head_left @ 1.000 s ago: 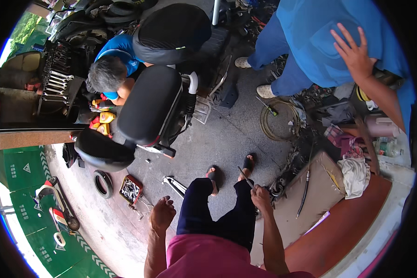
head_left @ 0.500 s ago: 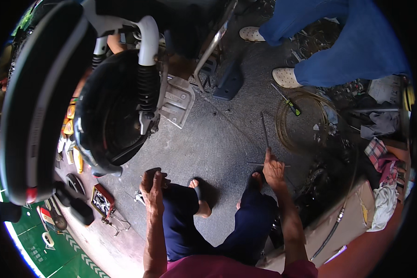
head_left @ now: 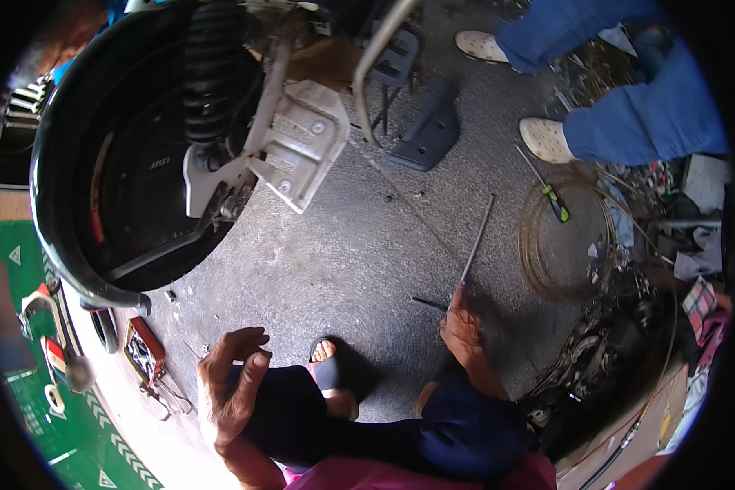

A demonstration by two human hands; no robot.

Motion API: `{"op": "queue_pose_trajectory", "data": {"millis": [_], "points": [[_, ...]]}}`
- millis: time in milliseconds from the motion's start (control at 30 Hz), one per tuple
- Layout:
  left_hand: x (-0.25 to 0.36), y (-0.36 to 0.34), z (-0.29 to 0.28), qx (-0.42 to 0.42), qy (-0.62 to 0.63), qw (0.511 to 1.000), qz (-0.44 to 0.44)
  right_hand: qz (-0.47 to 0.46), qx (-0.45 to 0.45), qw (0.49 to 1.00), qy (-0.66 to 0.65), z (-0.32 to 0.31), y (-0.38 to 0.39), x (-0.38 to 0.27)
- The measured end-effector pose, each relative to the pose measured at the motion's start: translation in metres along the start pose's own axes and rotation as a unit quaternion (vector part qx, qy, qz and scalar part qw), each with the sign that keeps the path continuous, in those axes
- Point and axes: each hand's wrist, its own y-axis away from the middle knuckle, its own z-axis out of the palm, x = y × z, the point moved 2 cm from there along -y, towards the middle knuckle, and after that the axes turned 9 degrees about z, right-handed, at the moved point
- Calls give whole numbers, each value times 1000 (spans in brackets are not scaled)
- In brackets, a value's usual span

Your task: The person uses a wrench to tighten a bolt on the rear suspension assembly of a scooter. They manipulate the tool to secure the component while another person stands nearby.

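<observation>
My right hand (head_left: 463, 324) is closed around the handle end of a thin metal T-handle wrench (head_left: 478, 235), the index finger lying along its shaft. The shaft points away over the grey floor, and part of the crossbar sticks out left of the hand. Above my left knee, my left hand (head_left: 227, 390) is open and holds nothing, thumb and fingers apart. Ahead on the left stands a motorcycle wheel (head_left: 151, 184) under a black fender, with a black spring shock absorber (head_left: 207, 77) and a silver footrest bracket (head_left: 309, 135).
A green-handled screwdriver (head_left: 557, 206) lies in a coil of cable (head_left: 529, 253) on the right. Greasy dark parts (head_left: 584, 355) lie nearer. A dark plastic piece (head_left: 427, 135) lies ahead. Another person's white clog (head_left: 545, 139) stands far right. A red tray (head_left: 157, 347) sits left.
The view has shifted and come closer to the wheel, so the motorcycle seat has left it. My left hand has spread its fingers. The wrench's shaft now slants to the right.
</observation>
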Motion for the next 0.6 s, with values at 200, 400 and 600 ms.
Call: {"op": "queue_pose_trajectory", "data": {"millis": [200, 400, 600], "points": [[7, 41, -8, 41, -26, 998, -26, -132, -14, 989, 62, -45, -66, -72], [33, 44, -5, -28, -98, 994, 37, -305, 128, 944, 15, -55, -164, -154], [26, 62, -12, -12, -95, 995, 31, -346, 176, 916, 101, -21, -170, -165]]}}
